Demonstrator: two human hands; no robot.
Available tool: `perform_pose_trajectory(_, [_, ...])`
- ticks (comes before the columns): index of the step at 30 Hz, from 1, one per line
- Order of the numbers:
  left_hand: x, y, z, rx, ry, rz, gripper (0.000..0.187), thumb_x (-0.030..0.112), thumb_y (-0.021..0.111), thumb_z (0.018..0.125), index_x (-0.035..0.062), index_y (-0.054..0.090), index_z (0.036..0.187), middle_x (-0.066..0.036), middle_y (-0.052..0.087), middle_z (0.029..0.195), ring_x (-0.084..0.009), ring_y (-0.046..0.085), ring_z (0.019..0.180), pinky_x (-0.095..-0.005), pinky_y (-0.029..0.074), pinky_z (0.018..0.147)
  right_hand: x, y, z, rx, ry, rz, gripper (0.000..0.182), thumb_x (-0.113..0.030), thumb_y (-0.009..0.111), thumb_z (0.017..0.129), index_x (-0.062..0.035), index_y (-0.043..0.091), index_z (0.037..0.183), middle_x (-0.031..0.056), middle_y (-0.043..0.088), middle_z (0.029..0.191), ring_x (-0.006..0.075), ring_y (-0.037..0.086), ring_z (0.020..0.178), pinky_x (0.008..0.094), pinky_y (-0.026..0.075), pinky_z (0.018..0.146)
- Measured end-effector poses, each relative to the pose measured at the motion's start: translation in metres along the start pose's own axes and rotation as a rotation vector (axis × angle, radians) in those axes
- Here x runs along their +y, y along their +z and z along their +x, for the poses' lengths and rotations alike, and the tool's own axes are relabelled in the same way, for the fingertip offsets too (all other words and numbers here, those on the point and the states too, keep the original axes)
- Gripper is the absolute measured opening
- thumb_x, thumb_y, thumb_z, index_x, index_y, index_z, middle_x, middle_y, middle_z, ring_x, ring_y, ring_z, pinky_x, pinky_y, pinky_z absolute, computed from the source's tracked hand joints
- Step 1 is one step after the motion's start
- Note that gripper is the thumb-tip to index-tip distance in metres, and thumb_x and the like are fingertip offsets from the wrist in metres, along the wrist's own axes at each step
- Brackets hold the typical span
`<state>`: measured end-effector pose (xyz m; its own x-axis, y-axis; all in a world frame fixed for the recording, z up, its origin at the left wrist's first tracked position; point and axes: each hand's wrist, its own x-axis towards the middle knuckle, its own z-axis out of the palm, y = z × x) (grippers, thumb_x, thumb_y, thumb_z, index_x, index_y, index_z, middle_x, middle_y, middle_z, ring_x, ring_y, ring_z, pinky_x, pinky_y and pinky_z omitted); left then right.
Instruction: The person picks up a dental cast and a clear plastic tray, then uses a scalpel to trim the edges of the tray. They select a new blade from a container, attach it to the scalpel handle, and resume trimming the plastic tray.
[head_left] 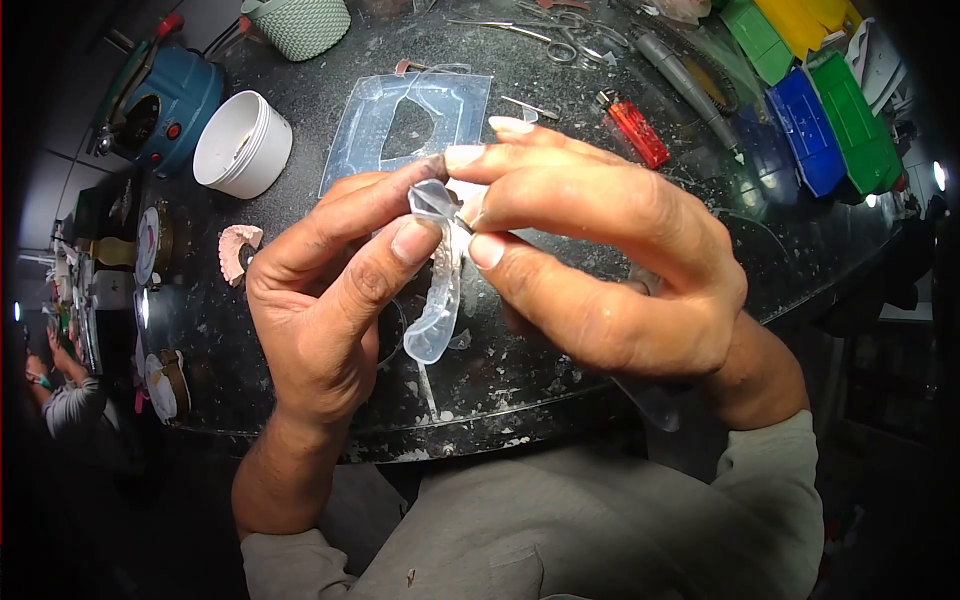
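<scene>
Over the front of the bench, my left hand (335,270) is closed, its thumb and index finger pinching the upper end of a clear plastic dental aligner (433,315). The aligner's curved body hangs down between my two hands. My right hand (610,255) is closed too, with thumb and fingertips pressed together at the aligner's upper edge. A small dark bit shows between those fingertips, too little to name. Behind my hands lies a clear plastic sheet (358,125) with a hole cut in its middle. A pink dental model (237,250) rests left of my left hand.
A white tub (268,150) and a blue machine (185,105) stand at left, below a pale basket (300,25). Scissors (558,48), a red lighter (635,130) and a rotary handpiece (685,80) lie behind. Green and blue bins (805,130) line the right. Another person's sleeve (75,405) shows far left.
</scene>
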<state>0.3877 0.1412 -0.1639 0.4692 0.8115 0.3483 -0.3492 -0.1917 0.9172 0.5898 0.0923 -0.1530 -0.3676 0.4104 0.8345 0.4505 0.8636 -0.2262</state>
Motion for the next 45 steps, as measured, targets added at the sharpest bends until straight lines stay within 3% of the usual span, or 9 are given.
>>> perform_pose_trajectory(10, [0.0, 0.0, 0.0, 0.002, -0.043, -0.059, 0.033, 0.003, 0.063, 0.087, -0.0061, 0.062, 0.119, -0.018, 0.067, 0.112, -0.0203, 0.066, 0.102, -0.0327, 0.05, 0.095, 0.003, 0.003, -0.003, 0.034, -0.041, -0.033, 0.021, 0.0, 0.074, 0.075, 0.0007, 0.064, 0.094, 0.0168, 0.059, 0.108, 0.034, 0.065, 0.105, 0.0537, 0.053, 0.094])
perform_pose_trajectory(16, [0.003, 0.005, 0.001, 0.092, -0.107, -0.205, 0.028, -0.003, 0.066, 0.085, -0.0055, 0.063, 0.113, -0.015, 0.068, 0.107, -0.0177, 0.065, 0.099, -0.0297, 0.051, 0.091, -0.01, 0.001, 0.002, -0.001, 0.118, 0.065, 0.022, -0.004, 0.073, 0.079, -0.0013, 0.064, 0.099, 0.0152, 0.058, 0.109, 0.0322, 0.064, 0.106, 0.0518, 0.052, 0.096])
perform_pose_trajectory(21, [-0.001, -0.001, -0.001, 0.08, -0.044, -0.148, 0.028, -0.004, 0.068, 0.083, -0.0045, 0.063, 0.11, -0.013, 0.068, 0.105, -0.0165, 0.065, 0.097, -0.0289, 0.052, 0.088, -0.007, 0.002, 0.0, 0.027, 0.1, 0.049, 0.027, -0.005, 0.073, 0.081, -0.0026, 0.062, 0.105, 0.0148, 0.059, 0.109, 0.0302, 0.065, 0.104, 0.0511, 0.052, 0.096])
perform_pose_trajectory(36, [-0.001, 0.002, 0.0, 0.078, 0.085, -0.021, 0.026, -0.007, 0.071, 0.079, -0.0049, 0.067, 0.104, -0.015, 0.068, 0.1, -0.0173, 0.064, 0.094, -0.0282, 0.05, 0.086, -0.009, 0.004, -0.001, 0.053, 0.156, 0.114, 0.031, 0.002, 0.074, 0.077, -0.0027, 0.062, 0.104, 0.0146, 0.059, 0.107, 0.0292, 0.066, 0.101, 0.0513, 0.051, 0.097])
perform_pose_trajectory(45, [0.0, 0.003, -0.002, 0.097, 0.049, -0.034, 0.025, -0.007, 0.072, 0.078, -0.0051, 0.067, 0.103, -0.014, 0.067, 0.099, -0.0172, 0.063, 0.093, -0.0276, 0.049, 0.085, -0.007, 0.005, -0.001, 0.047, 0.133, 0.094, 0.032, 0.004, 0.074, 0.076, -0.0042, 0.062, 0.105, 0.0136, 0.06, 0.107, 0.0256, 0.066, 0.101, 0.0499, 0.051, 0.098])
